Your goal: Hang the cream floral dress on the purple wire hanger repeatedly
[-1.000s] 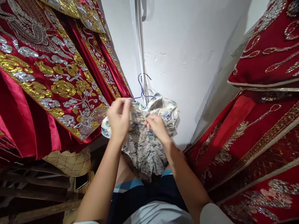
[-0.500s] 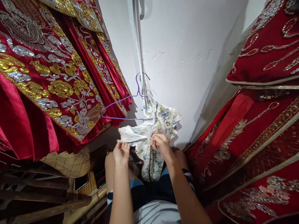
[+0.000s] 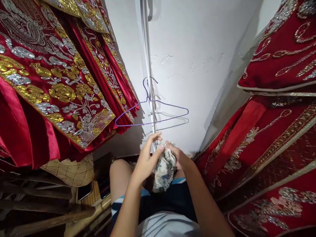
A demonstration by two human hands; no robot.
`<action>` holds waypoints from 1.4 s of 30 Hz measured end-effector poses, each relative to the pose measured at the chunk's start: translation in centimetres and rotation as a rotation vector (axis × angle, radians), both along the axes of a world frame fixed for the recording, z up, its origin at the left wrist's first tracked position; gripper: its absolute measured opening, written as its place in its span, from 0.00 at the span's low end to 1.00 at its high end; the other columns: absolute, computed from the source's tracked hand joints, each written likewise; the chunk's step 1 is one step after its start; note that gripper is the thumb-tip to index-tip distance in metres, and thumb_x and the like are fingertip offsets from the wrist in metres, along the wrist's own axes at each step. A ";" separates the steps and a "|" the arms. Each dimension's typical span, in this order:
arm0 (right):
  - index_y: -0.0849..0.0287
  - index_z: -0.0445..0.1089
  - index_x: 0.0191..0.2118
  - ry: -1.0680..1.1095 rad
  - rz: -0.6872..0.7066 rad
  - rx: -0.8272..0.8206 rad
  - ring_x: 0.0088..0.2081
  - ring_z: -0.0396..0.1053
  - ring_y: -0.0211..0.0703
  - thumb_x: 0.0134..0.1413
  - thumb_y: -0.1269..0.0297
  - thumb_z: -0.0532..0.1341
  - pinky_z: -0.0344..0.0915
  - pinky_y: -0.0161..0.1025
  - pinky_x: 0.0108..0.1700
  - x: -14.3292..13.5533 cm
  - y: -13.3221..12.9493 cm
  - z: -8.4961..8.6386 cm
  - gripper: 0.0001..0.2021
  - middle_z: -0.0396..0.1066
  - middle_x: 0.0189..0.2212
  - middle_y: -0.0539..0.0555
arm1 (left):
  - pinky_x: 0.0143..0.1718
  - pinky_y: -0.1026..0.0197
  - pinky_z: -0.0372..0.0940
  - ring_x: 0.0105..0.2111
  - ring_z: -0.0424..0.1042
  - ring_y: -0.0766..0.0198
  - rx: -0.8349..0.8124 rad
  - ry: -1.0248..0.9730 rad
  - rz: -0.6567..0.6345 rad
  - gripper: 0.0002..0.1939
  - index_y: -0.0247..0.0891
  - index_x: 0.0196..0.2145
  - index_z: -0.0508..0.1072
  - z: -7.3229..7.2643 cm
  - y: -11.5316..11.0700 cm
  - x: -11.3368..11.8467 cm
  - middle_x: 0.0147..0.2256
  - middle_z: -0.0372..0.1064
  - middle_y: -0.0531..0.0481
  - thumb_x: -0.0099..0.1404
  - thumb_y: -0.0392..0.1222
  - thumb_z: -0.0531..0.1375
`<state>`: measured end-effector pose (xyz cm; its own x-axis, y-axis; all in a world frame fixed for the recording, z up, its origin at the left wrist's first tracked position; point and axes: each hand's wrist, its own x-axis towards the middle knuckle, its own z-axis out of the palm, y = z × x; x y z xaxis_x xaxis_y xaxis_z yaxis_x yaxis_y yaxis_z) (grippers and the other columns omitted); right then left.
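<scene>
Left hand [image 3: 147, 160] is loosely open, thumb at the cloth [image 3: 163, 174]; right hand [image 3: 181, 158] grips it. Keep folds even below the fingers, clear of the hanger [image 3: 147, 98] above.

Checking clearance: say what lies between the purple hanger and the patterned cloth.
In the head view, below the purple hanger: white wall, a pale strip, then, above the patterned cloth, fingertips of the left hand and right hand.

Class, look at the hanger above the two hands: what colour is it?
The hanger is purple, best seen in the head view.
</scene>
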<state>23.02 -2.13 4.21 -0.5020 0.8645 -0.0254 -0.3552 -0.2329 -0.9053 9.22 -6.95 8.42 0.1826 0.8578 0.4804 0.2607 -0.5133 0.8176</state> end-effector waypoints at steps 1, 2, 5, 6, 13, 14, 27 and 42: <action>0.57 0.72 0.44 -0.056 0.060 -0.004 0.39 0.72 0.49 0.49 0.33 0.62 0.68 0.43 0.42 0.4 0.0 0.5 0.30 0.74 0.33 0.55 | 0.60 0.55 0.55 0.58 0.64 0.55 -0.011 -0.005 0.002 0.21 0.46 0.60 0.66 0.1 0.2 -0.6 0.54 0.68 0.45 0.73 0.52 0.54; 0.57 0.72 0.44 -0.131 0.133 0.010 0.38 0.72 0.48 0.46 0.39 0.67 0.68 0.42 0.41 0.9 0.0 1.1 0.28 0.74 0.33 0.54 | 0.60 0.54 0.56 0.57 0.64 0.55 -0.034 -0.005 -0.029 0.24 0.46 0.63 0.61 0.2 0.5 -1.3 0.55 0.67 0.44 0.74 0.54 0.50; 0.59 0.72 0.42 -0.411 0.385 0.192 0.35 0.71 0.43 0.40 0.54 0.74 0.67 0.38 0.39 2.3 0.1 4.0 0.23 0.75 0.34 0.52 | 0.58 0.53 0.58 0.52 0.67 0.54 -0.127 0.114 -0.220 0.32 0.41 0.60 0.65 -0.6 1.1 -3.0 0.51 0.70 0.43 0.74 0.63 0.39; 0.60 0.72 0.39 -0.509 0.470 0.280 0.34 0.70 0.41 0.42 0.56 0.73 0.66 0.37 0.37 2.8 0.2 5.3 0.19 0.74 0.33 0.51 | 0.56 0.54 0.60 0.49 0.68 0.53 -0.166 0.181 -0.274 0.36 0.38 0.55 0.70 -1.1 1.1 -3.5 0.47 0.72 0.43 0.72 0.66 0.37; 0.60 0.78 0.36 -0.764 0.203 0.837 0.33 0.69 0.40 0.49 0.73 0.57 0.65 0.35 0.36 4.2 2.8 11.1 0.12 0.76 0.33 0.52 | 0.33 0.62 0.62 0.29 0.67 0.61 -0.348 0.716 -0.325 0.28 0.37 0.31 0.74 -3.5 0.4 -9.0 0.30 0.72 0.49 0.67 0.65 0.53; 0.58 0.78 0.42 -0.738 0.013 0.896 0.39 0.71 0.43 0.48 0.74 0.56 0.67 0.38 0.42 3.9 3.8 10.8 0.18 0.77 0.40 0.53 | 0.32 0.62 0.61 0.28 0.67 0.61 -0.337 0.803 -0.224 0.26 0.37 0.30 0.74 -3.1 0.4 -10.3 0.28 0.72 0.49 0.65 0.64 0.55; 0.59 0.69 0.24 -0.647 -0.521 0.814 0.25 0.60 0.39 0.44 0.68 0.56 0.52 0.35 0.28 2.6 10.6 5.1 0.05 0.64 0.20 0.47 | 0.60 0.49 0.63 0.56 0.71 0.45 -0.005 0.694 0.327 0.25 0.38 0.40 0.80 3.2 3.5 -18.2 0.55 0.73 0.39 0.63 0.62 0.56; 0.57 0.53 0.67 -0.584 -0.767 0.758 0.26 0.64 0.41 0.44 0.71 0.58 0.59 0.36 0.29 5.6 7.1 6.7 0.39 0.70 0.29 0.49 | 0.27 0.66 0.62 0.25 0.67 0.66 0.000 -0.042 0.200 0.14 0.36 0.32 0.73 7.7 7.4 -11.8 0.26 0.71 0.52 0.58 0.50 0.65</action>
<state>28.64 5.01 10.87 0.0623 0.8249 0.5619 0.3357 0.5128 -0.7901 -2.55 0.45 16.16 -0.0118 0.8748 0.4843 0.3227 -0.4550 0.8299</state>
